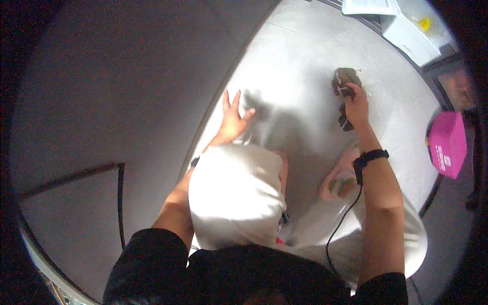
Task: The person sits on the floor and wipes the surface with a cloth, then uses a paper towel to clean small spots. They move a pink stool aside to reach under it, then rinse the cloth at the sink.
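Observation:
My right hand [357, 106] has its thumb and fingers closed on a dark brown item with white lines [346, 76], perhaps a shoe. A second dark piece with a white line [345, 121] shows just below, partly covered by the hand. Whether the two pieces are joined I cannot tell. My left hand [232, 122] holds nothing. Its fingers are spread over the pale floor [305, 49], near the border with the darker grey area, and its shadow falls to the right.
My knees in white trousers [236, 187] and my pink footwear [343, 167] are close below the hands. A black cable [335, 236] hangs from my right wrist strap. At the right lies a magenta box [448, 145]; white plastic bins [408, 38] stand upper right.

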The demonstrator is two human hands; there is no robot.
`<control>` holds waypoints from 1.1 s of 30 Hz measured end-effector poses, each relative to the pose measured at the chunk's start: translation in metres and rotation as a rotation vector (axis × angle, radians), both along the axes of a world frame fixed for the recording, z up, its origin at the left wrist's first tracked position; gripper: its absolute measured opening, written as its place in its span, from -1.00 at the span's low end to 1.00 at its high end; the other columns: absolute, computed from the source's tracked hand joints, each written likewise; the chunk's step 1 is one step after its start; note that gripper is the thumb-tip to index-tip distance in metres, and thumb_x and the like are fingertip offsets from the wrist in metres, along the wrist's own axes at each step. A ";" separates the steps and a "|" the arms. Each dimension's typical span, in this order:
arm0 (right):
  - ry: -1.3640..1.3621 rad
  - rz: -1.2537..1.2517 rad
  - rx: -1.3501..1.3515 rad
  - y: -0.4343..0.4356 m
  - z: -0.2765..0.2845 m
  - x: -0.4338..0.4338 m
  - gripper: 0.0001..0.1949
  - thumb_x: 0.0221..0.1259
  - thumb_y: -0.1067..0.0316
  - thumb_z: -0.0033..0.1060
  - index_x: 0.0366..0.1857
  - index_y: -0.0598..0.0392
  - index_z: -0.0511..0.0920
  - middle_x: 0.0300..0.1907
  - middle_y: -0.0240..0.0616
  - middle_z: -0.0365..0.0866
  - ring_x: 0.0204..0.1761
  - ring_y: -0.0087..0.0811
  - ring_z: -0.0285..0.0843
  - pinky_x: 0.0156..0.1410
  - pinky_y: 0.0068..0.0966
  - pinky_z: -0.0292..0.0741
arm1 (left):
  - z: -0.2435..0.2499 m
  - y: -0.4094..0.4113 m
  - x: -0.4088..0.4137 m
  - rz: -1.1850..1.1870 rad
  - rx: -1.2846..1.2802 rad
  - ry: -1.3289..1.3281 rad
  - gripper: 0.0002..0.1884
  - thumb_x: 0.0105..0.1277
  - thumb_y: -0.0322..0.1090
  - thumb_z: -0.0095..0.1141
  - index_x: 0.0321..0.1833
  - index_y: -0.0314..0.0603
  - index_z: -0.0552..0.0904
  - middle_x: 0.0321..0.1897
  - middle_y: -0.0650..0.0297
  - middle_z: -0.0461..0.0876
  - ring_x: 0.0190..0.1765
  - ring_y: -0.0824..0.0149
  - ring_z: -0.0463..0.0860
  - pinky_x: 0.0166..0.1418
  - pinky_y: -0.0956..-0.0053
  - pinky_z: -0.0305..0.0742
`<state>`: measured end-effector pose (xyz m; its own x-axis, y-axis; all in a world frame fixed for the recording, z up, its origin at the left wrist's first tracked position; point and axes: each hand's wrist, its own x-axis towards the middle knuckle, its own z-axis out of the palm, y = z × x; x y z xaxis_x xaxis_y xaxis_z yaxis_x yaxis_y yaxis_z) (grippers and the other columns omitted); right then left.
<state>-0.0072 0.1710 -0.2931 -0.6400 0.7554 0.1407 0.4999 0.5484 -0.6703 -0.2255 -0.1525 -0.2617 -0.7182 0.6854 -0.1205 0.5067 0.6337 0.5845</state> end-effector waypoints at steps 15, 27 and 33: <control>-0.238 -0.059 -0.326 -0.202 0.002 0.041 -0.63 0.13 0.34 0.14 0.07 -0.19 0.51 0.11 -0.01 0.44 0.01 0.09 0.48 0.14 -0.13 0.45 | 0.135 -0.082 -0.056 -0.009 0.056 0.022 -0.29 0.24 -0.09 0.27 0.44 0.11 0.28 0.52 0.02 -0.12 0.38 -0.02 0.30 0.27 0.20 0.46; -0.562 1.110 0.225 -0.411 -0.118 0.069 -0.51 0.25 0.17 0.05 0.29 -0.14 0.36 0.34 -0.21 0.22 0.26 -0.01 0.26 0.28 -0.09 0.32 | 0.095 -0.005 -0.102 -0.339 -0.093 0.029 -0.37 0.24 -0.22 0.26 0.37 -0.05 0.36 0.46 -0.07 0.04 0.48 -0.02 0.13 0.42 0.20 0.26; -0.591 1.126 0.177 -0.315 -0.081 0.049 -0.51 0.21 0.13 0.13 0.28 -0.45 0.40 0.50 -0.39 -0.02 0.40 -0.06 0.10 0.35 0.02 0.20 | 0.045 0.088 -0.084 -0.605 -0.219 -0.164 -0.37 0.23 -0.27 0.24 0.38 -0.04 0.33 0.46 -0.08 0.05 0.46 -0.06 0.16 0.32 0.24 0.41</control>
